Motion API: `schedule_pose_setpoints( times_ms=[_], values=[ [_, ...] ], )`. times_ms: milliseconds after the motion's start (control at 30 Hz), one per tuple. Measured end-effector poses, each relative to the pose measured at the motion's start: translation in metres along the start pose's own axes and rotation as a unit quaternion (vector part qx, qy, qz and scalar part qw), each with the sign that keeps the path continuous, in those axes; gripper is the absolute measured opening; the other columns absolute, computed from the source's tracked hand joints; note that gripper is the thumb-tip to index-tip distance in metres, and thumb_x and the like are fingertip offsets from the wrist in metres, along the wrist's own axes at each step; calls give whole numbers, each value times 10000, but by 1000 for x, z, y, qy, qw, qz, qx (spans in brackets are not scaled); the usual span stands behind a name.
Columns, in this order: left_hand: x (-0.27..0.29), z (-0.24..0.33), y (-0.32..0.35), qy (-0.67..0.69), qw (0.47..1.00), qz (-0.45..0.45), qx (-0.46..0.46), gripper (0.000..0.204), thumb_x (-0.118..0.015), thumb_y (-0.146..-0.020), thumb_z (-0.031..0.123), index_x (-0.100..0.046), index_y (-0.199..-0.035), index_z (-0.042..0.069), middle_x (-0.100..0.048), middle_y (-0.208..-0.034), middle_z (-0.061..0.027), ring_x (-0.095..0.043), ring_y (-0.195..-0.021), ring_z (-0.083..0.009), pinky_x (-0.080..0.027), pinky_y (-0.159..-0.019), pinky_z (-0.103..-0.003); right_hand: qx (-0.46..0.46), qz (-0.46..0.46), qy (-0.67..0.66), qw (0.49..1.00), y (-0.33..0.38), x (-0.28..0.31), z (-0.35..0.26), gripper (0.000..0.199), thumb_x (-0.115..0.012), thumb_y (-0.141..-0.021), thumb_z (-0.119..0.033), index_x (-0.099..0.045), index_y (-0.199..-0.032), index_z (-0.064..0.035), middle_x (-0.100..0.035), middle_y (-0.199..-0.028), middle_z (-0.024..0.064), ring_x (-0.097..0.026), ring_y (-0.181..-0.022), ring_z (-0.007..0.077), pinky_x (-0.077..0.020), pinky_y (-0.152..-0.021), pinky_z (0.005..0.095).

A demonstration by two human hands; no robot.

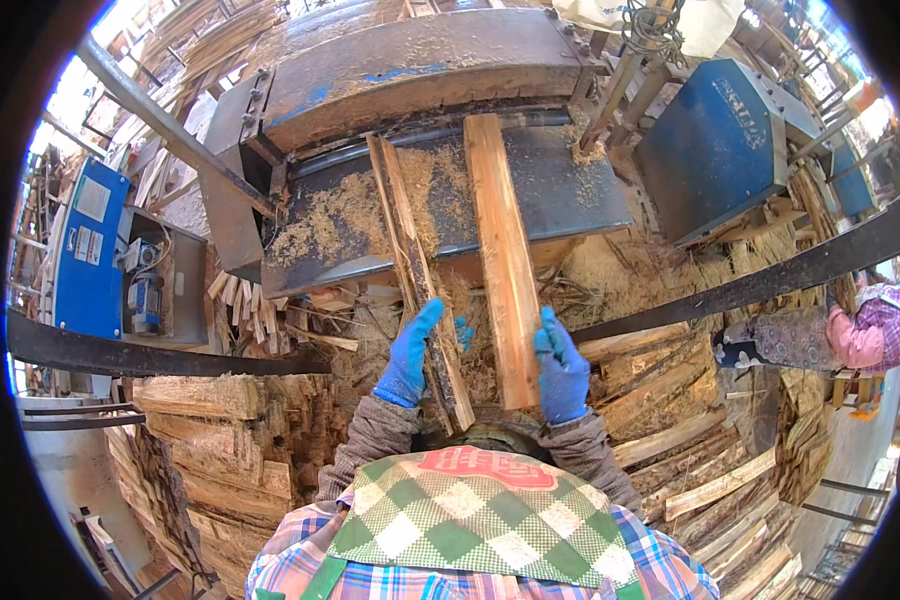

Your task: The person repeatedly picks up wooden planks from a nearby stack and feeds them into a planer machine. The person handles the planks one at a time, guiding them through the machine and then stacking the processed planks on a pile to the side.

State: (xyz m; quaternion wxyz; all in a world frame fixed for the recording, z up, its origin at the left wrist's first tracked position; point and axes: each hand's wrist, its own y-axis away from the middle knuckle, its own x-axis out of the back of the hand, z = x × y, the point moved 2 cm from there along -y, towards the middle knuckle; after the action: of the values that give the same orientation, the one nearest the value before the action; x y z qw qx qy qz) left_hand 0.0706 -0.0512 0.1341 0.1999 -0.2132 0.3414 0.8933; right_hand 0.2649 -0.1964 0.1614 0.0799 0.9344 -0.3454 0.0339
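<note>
My left hand [406, 362], in a blue glove, is closed on the near part of a narrow, rough-edged wooden board [408, 262]. My right hand [564, 376], gloved in blue too, grips the right edge of a wider, paler wooden board [501, 250] near its close end. Both boards point away from me, side by side with a gap between them. Their far ends lie over the dark metal feed table [580, 195] of a woodworking machine [425, 75], short of its roller. My fingers beneath the boards are mostly hidden.
Sawdust [330, 220] covers much of the feed table. A blue machine housing [715, 150] stands right, an opened electrical box [165, 280] left. Stacked rough boards [210, 430] flank me, and a dark curved bar [760, 275] crosses on the right. Another person [830, 330] is at far right.
</note>
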Motion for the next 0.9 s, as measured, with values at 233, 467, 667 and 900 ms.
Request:
schedule_pose_setpoints(
  times_ms=[233,467,667,900],
  values=[
    [-12,22,-12,68,997,24,7,811,-599,-925,709,-520,-1438,85,-696,-1041,-178,-718,-949,-315,-639,-827,-481,-25,-20,26,999,-66,4,-25,423,-621,-1046,-189,-593,-1423,1,-618,-1445,122,-588,-1296,187,-473,-1098,338],
    [-3,22,-19,103,994,23,-5,782,-457,-998,705,-522,-1437,61,-706,-1113,-205,-719,-952,-333,-638,-838,-483,238,107,330,907,-163,-34,-6,364,-637,-1028,-292,-670,-1327,-87,-696,-1068,165,-694,-898,282,-607,-722,375],
    [2,15,-23,121,992,30,-13,638,-653,-978,538,-565,-1412,79,-715,-1141,-132,-719,-1007,-258,-642,-841,-459,119,146,195,963,-245,-78,-35,392,-621,-1033,-210,-621,-1389,-46,-641,-1266,196,-642,-1121,302,-545,-933,403],
    [6,4,-24,65,995,22,77,411,-778,-932,346,-687,-1251,103,-721,-1113,-86,-711,-973,-212,-616,-822,-373,-6,-92,-126,988,-185,-63,-32,485,-637,-1027,-221,-541,-1446,6,-622,-1258,83,-617,-1023,149,-532,-898,308]
  ],
)
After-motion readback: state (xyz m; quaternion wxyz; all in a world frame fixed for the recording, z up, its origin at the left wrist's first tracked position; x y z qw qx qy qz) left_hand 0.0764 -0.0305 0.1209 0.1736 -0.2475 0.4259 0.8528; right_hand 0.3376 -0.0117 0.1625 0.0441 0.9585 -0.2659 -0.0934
